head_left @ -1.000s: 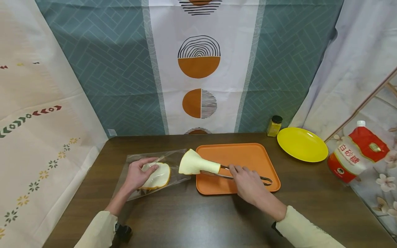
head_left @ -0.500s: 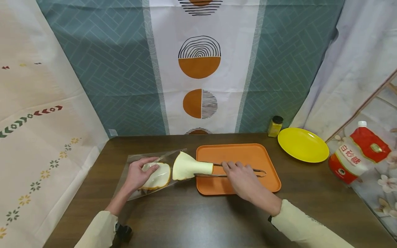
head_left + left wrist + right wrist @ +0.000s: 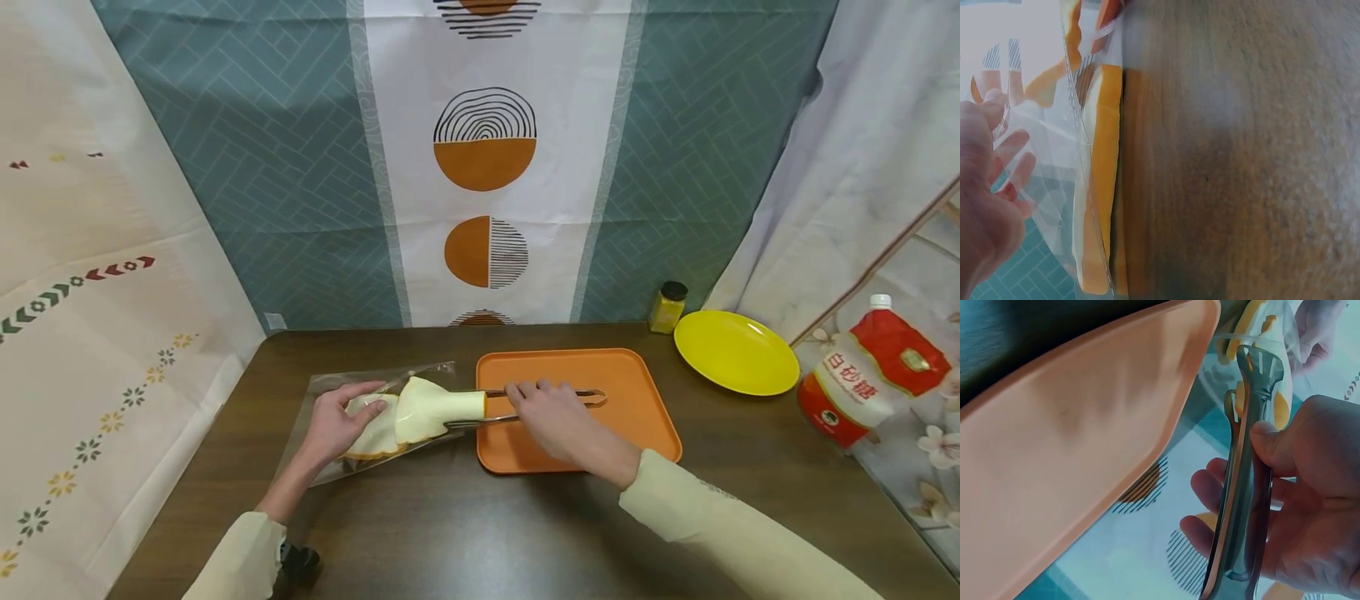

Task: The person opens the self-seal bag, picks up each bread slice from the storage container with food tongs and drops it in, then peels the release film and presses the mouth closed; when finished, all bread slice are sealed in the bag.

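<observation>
My left hand [image 3: 335, 422] pinches the upper film of a clear plastic bag [image 3: 1054, 147] lying at the left of the table. One slice of white bread [image 3: 373, 433] with an orange-brown crust lies inside it, also seen edge-on as a bread slice [image 3: 1105, 169] in the left wrist view. With my right hand [image 3: 558, 425] I grip metal tongs [image 3: 1250, 456], fingers and thumb on either side of the arms. Their tips squeeze a second, bent bread slice [image 3: 433, 413], whose wide end overlaps the bag and the first slice. Its narrow end points toward the tray.
An orange tray [image 3: 637, 429] lies under the right hand and tongs. At the back right stand a yellow jar [image 3: 666, 312] with a black lid and a yellow plate [image 3: 735, 354]. A red-and-white sugar pouch [image 3: 873, 375] stands at the right edge.
My right hand, the tongs and the gripped bread slice have moved left, from over the tray to over the bag. The left hand has stayed in place on the bag.
</observation>
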`<state>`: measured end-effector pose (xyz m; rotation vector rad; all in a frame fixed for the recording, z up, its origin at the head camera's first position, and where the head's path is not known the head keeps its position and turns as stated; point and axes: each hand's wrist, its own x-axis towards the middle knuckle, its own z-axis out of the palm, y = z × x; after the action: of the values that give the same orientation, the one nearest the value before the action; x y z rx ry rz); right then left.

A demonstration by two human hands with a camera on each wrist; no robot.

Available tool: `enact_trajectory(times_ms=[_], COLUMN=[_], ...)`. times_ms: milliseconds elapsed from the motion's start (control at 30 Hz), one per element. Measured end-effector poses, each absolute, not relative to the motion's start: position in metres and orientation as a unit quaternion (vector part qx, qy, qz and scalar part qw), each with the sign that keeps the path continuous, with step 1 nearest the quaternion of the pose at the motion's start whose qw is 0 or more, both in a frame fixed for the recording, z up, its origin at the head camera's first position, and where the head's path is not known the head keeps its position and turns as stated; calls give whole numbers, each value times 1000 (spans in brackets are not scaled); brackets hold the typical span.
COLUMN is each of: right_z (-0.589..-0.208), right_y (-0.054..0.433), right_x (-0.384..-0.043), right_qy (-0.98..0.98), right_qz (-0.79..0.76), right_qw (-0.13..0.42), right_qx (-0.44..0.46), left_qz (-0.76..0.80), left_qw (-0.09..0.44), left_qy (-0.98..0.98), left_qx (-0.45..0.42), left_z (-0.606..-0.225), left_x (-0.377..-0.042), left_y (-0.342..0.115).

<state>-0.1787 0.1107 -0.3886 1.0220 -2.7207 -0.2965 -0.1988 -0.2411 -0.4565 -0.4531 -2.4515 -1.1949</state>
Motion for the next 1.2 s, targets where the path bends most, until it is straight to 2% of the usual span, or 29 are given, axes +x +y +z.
enact_trajectory(times_ms=[333, 567, 1200], right_z=[-385, -387, -396], right_y=[78, 59, 20], right_x=[-185, -191, -202], right_qy=[-926, -928, -928], right_qz=[-105, -87, -55], right_qw=[60, 28, 1], right_qx=[358, 361, 368], left_qz=[-427, -413, -419], left_qw=[189, 211, 206], left_qy=[-869, -867, -864], left_qx=[-166, -181, -187], left_z=[-455, -450, -445], left_x=[-198, -198, -198], left_y=[-241, -239, -235])
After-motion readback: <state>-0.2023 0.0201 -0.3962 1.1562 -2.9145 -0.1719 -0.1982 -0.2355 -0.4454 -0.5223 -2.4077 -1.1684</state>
